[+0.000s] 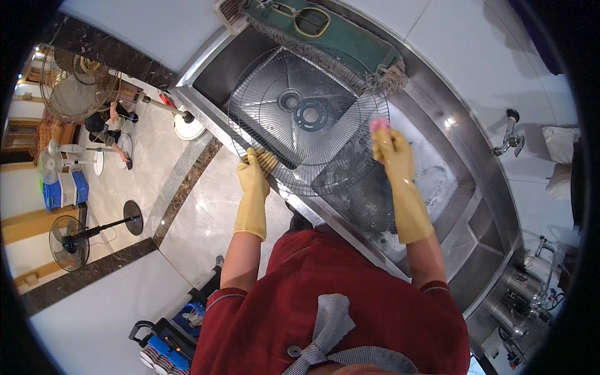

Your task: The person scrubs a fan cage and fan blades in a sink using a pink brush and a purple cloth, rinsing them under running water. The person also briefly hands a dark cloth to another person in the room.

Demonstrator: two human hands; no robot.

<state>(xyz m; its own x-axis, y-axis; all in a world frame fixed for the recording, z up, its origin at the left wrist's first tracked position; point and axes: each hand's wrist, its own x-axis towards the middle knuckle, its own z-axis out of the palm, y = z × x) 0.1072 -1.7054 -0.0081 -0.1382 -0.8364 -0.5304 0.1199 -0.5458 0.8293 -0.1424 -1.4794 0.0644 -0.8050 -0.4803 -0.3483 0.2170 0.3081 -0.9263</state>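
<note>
My left hand, in a yellow rubber glove, grips the near left rim of a round wire fan grille. The grille lies tilted over a stainless steel sink, its round hub plate near the middle. My right hand, gloved the same way, holds a pink sponge or cloth against the grille's right side; the fingers hide part of it. Beneath, the middle basin holds dark, cloudy water with white suds. A green mop head with grey fringe rests along the sink's back edge, touching or overlapping the grille.
A wall tap sits at the right, and steel fittings stand lower right. At left are a large fan, a black fan and a person crouching on the tiled floor. A cart with supplies stands lower left.
</note>
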